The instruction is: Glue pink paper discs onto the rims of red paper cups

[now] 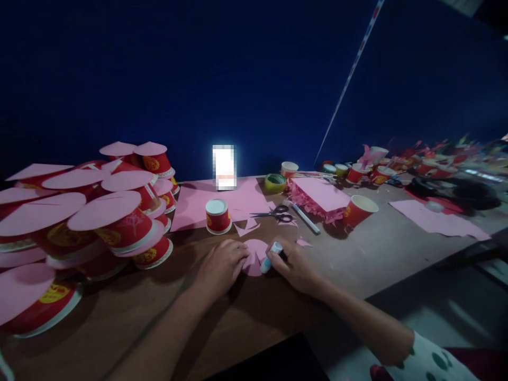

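A pink paper circle with a cut wedge lies on the brown table in front of me. My left hand presses its curled fingers on the circle's left edge. My right hand is closed round a small white and blue glue stick, its tip on the paper. A red paper cup stands upside down just beyond, on a pink sheet.
A heap of red cups capped with pink paper cones fills the left. Scissors, a pen, a tape roll, a pink paper stack and an upright red cup lie behind my right hand. More cups clutter the far right.
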Demonstrator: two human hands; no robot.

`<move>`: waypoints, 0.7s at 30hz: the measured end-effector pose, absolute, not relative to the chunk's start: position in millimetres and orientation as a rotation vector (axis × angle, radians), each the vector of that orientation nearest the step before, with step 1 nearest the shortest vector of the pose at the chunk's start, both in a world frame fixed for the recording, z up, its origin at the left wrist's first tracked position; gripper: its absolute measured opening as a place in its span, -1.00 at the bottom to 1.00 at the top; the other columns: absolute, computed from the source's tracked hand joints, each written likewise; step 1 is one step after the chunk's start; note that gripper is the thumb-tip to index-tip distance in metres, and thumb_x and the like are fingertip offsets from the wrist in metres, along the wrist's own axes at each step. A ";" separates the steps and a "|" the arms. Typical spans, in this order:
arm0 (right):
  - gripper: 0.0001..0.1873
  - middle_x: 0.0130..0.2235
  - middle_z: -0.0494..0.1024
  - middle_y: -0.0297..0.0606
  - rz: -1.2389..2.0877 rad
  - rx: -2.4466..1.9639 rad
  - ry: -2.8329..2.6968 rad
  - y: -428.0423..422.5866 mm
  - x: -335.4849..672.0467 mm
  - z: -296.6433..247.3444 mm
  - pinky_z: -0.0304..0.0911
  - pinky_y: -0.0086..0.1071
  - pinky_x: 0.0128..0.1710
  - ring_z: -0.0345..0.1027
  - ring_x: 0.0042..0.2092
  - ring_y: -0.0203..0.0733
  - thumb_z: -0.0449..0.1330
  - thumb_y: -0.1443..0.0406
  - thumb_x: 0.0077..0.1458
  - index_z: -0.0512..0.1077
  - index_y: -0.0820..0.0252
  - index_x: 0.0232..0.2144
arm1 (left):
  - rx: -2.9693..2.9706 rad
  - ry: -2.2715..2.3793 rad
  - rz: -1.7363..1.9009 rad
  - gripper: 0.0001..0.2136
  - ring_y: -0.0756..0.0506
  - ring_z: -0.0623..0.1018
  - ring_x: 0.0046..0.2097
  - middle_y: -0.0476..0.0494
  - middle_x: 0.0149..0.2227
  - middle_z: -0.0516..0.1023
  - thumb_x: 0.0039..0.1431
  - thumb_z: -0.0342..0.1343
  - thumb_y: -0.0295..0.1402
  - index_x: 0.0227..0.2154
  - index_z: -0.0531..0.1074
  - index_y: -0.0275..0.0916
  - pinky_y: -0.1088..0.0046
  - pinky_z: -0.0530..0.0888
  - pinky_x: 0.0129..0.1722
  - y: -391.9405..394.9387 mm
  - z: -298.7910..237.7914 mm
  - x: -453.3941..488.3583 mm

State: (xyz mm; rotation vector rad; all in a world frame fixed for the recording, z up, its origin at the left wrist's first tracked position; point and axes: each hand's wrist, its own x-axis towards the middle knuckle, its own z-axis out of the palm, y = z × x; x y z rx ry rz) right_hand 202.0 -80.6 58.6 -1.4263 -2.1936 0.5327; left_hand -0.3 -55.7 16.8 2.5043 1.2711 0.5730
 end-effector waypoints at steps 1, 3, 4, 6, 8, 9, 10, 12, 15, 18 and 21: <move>-0.84 -0.45 0.48 -0.32 0.548 -1.423 -2.167 -81.0 200.1 56.9 0.11 -0.48 -0.41 0.32 -0.43 -0.28 0.03 0.31 0.17 0.37 0.18 -0.41 | 2.499 1.274 0.567 -0.79 -0.12 0.42 -0.05 -0.11 -0.09 0.53 0.16 0.01 -0.45 -0.21 0.50 -0.18 0.30 0.35 -0.02 -55.9 17.3 -0.3; -0.88 -0.41 0.50 -0.31 0.552 -1.378 -2.185 -82.6 195.0 52.2 0.13 -0.47 -0.36 0.34 -0.38 -0.25 0.06 0.30 0.15 0.38 0.17 -0.38 | 2.489 1.278 0.557 -0.79 -0.11 0.42 -0.04 -0.10 -0.09 0.53 0.15 0.02 -0.47 -0.21 0.50 -0.17 0.31 0.36 -0.03 -56.3 18.0 -0.4; -0.90 -0.38 0.51 -0.30 0.559 -1.340 -2.213 -83.5 192.8 49.7 0.14 -0.46 -0.34 0.35 -0.35 -0.24 0.08 0.30 0.14 0.39 0.17 -0.36 | 2.485 1.282 0.555 -0.79 -0.11 0.42 -0.04 -0.09 -0.09 0.53 0.15 0.02 -0.47 -0.21 0.49 -0.17 0.32 0.36 -0.03 -56.5 18.0 -0.6; -0.92 -0.35 0.52 -0.28 0.605 -1.282 -2.253 -85.0 191.2 45.9 0.14 -0.45 -0.32 0.36 -0.33 -0.23 0.10 0.30 0.12 0.39 0.17 -0.35 | 2.486 1.286 0.553 -0.80 -0.10 0.41 -0.04 -0.09 -0.09 0.53 0.15 0.02 -0.46 -0.21 0.49 -0.17 0.32 0.35 -0.02 -56.8 17.7 -1.1; -0.91 -0.38 0.51 -0.29 0.699 -1.278 -2.225 -85.5 193.7 44.5 0.15 -0.44 -0.33 0.35 -0.35 -0.24 0.09 0.30 0.13 0.39 0.18 -0.38 | 2.493 1.289 0.552 -0.81 -0.11 0.41 -0.04 -0.09 -0.09 0.52 0.16 0.01 -0.45 -0.22 0.48 -0.18 0.32 0.34 -0.02 -57.0 17.5 -1.3; -0.88 -0.40 0.50 -0.30 0.768 -1.276 -2.183 -85.3 196.0 44.7 0.16 -0.44 -0.34 0.34 -0.37 -0.25 0.08 0.30 0.14 0.38 0.18 -0.40 | 2.496 1.290 0.550 -0.81 -0.11 0.40 -0.05 -0.10 -0.10 0.52 0.17 0.00 -0.44 -0.21 0.48 -0.19 0.32 0.34 -0.02 -57.2 17.8 -1.3; -0.84 -0.42 0.49 -0.31 0.837 -1.262 -2.117 -84.8 198.5 45.4 0.17 -0.44 -0.35 0.33 -0.38 -0.26 0.05 0.28 0.17 0.37 0.18 -0.42 | 2.500 1.290 0.543 -0.80 -0.11 0.40 -0.05 -0.10 -0.10 0.51 0.18 -0.02 -0.43 -0.20 0.47 -0.19 0.32 0.34 -0.02 -57.5 18.5 -1.1; -0.78 -0.43 0.46 -0.33 0.926 -1.217 -1.927 -82.7 202.8 46.8 0.18 -0.45 -0.37 0.32 -0.39 -0.27 0.00 0.24 0.21 0.35 0.18 -0.42 | 2.514 1.293 0.515 -0.77 -0.11 0.39 -0.05 -0.10 -0.10 0.50 0.19 -0.04 -0.42 -0.14 0.44 -0.17 0.30 0.33 -0.02 -58.6 20.4 -0.3; -0.75 -0.45 0.43 -0.35 0.865 -1.217 -1.768 -77.8 204.7 47.2 0.17 -0.46 -0.40 0.30 -0.41 -0.29 -0.03 0.20 0.23 0.33 0.18 -0.41 | 2.544 1.309 0.438 -0.68 -0.12 0.36 -0.03 -0.08 -0.06 0.45 0.16 -0.04 -0.48 -0.05 0.39 -0.06 0.28 0.32 -0.04 -60.7 23.4 0.9; -0.80 -0.44 0.46 -0.34 0.701 -1.275 -1.905 -73.5 201.4 45.8 0.16 -0.45 -0.36 0.32 -0.39 -0.27 0.00 0.24 0.21 0.35 0.18 -0.39 | 2.562 1.331 0.376 -0.57 -0.14 0.34 -0.01 -0.09 -0.04 0.40 0.08 -0.01 -0.57 -0.03 0.38 -0.01 0.26 0.31 -0.05 -61.8 24.1 1.3; -0.83 -0.42 0.50 -0.31 0.561 -1.357 -2.067 -73.2 195.8 46.8 0.14 -0.45 -0.37 0.36 -0.38 -0.25 0.03 0.24 0.19 0.37 0.17 -0.35 | 2.582 1.329 0.359 -0.55 -0.16 0.33 0.00 -0.09 -0.04 0.39 0.06 -0.02 -0.59 -0.02 0.37 0.00 0.24 0.31 -0.05 -61.2 22.3 1.1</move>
